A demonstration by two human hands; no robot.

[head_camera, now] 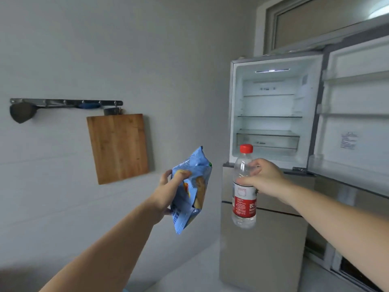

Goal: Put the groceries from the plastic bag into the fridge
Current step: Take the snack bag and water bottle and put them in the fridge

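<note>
Standing open, the fridge (271,114) shows bare glass shelves, its door (355,123) swung to the right; on the grey wall hang a board (117,147) and a rail (65,101). The right hand (265,179) grasps a bottle (244,190) and the left hand (166,192) pinches a blue bag (191,190), both held in the air before the fridge. I think the smooth bottle may tip on the glass shelf if it is let go tilted, and the bag may slide off.

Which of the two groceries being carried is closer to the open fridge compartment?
The water bottle with the red cap, gripped by the right hand, is right in front of the fridge. The blue snack bag in the left hand is farther left.
</note>
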